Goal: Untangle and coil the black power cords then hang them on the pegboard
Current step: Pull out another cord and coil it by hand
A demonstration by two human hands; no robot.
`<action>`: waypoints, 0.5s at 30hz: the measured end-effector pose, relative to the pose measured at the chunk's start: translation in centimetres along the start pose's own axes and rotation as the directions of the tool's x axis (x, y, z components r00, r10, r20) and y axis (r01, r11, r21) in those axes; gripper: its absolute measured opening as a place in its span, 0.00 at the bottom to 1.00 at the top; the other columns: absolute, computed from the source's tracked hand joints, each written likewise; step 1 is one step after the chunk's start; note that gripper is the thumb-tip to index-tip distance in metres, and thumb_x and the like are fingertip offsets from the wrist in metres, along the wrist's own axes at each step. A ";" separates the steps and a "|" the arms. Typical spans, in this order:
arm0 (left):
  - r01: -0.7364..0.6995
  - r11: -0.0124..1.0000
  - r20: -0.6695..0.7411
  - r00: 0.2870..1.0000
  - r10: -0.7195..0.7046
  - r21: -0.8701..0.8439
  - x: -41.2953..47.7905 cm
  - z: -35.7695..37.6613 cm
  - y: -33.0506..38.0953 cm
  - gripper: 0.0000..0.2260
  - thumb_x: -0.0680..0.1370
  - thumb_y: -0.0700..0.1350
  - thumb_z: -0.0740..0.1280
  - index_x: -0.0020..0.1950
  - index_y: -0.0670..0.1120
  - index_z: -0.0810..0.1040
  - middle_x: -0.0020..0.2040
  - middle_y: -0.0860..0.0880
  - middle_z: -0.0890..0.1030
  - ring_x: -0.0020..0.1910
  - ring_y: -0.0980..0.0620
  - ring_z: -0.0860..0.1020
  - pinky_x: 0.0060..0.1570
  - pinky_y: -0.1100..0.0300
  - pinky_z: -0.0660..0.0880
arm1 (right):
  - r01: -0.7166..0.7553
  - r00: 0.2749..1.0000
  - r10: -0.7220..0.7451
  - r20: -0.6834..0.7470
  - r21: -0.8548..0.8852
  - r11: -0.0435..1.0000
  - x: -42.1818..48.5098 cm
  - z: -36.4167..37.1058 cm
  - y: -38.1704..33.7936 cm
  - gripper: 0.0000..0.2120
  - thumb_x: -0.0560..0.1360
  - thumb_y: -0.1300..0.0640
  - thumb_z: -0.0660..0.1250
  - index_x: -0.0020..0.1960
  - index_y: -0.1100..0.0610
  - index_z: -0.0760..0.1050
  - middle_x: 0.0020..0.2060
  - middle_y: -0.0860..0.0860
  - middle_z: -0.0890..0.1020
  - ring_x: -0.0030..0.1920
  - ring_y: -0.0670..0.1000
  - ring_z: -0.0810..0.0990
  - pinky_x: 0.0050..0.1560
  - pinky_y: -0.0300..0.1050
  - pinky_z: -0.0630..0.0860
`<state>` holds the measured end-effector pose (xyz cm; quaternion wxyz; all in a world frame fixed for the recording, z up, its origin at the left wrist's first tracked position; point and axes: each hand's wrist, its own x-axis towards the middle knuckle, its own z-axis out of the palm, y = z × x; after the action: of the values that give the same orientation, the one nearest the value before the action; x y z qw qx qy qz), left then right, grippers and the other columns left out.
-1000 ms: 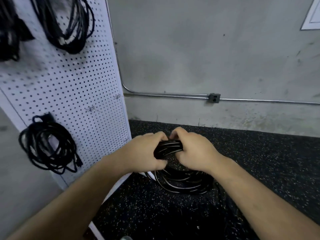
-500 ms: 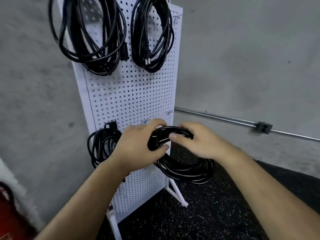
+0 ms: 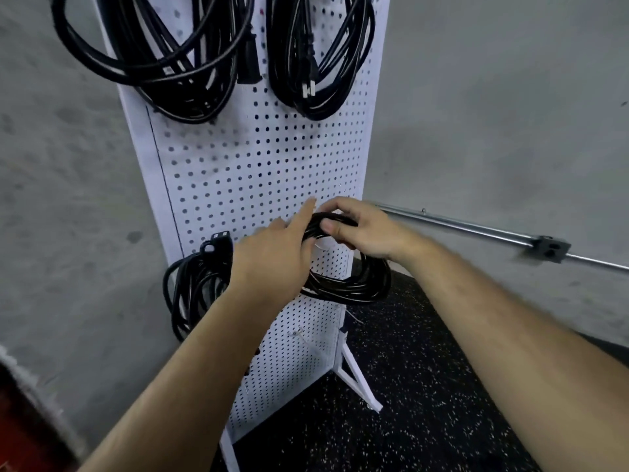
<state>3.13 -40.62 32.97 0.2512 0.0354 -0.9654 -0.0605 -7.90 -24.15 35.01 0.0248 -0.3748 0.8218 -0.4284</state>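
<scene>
Grey concrete wall is filling the background, with one metal conduit running along it to one outlet box, and black speckled rubber floor is lying underneath. One white pegboard is standing on its feet in front of me. I am counting four coiled black power cords. Three are hanging on the board: the upper-left coil, the upper-right coil and the lower-left coil. The fourth, the loose coil, is dangling from my two hands just in front of the board's lower right part. My right hand is clenching round the top of that bundle, thumb pressing across the strands. My left hand is gripping the same bundle just beside it, index finger sticking out straight toward the perforated face, the other fingers hiding behind the back of the hand.
</scene>
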 end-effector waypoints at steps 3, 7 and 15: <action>0.033 0.995 0.046 0.998 -0.038 0.095 0.9 1.6 0.1 0.26 0.86 0.57 0.49 0.83 0.58 0.43 0.63 0.44 0.76 0.56 0.42 0.78 0.52 0.45 0.77 | 0.029 1.000 -0.029 -0.009 0.008 1.000 1.1 0.7 1.5 0.08 0.82 0.59 0.66 0.60 0.53 0.76 0.44 0.43 0.81 0.38 0.34 0.78 0.42 0.29 0.73; 0.053 0.988 0.103 0.992 -0.068 0.144 1.4 3.8 0.8 0.26 0.87 0.56 0.47 0.83 0.56 0.41 0.64 0.43 0.75 0.58 0.42 0.76 0.50 0.49 0.73 | 0.094 0.995 -0.096 -0.040 -0.054 0.994 1.7 2.1 4.8 0.11 0.82 0.54 0.65 0.63 0.45 0.77 0.57 0.40 0.82 0.59 0.42 0.81 0.63 0.47 0.77; 0.062 0.986 0.024 0.997 -0.066 0.152 0.8 6.2 0.5 0.25 0.87 0.56 0.47 0.83 0.55 0.45 0.67 0.43 0.73 0.63 0.42 0.74 0.59 0.48 0.71 | 0.170 0.965 -0.192 -0.177 -0.131 0.977 1.1 4.9 7.3 0.15 0.86 0.54 0.57 0.69 0.51 0.76 0.62 0.42 0.80 0.64 0.44 0.77 0.67 0.47 0.74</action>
<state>-0.63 -39.61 28.00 0.2315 0.0845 -0.9691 0.0043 -11.25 -25.65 26.88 -0.1140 -0.4070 0.8058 -0.4148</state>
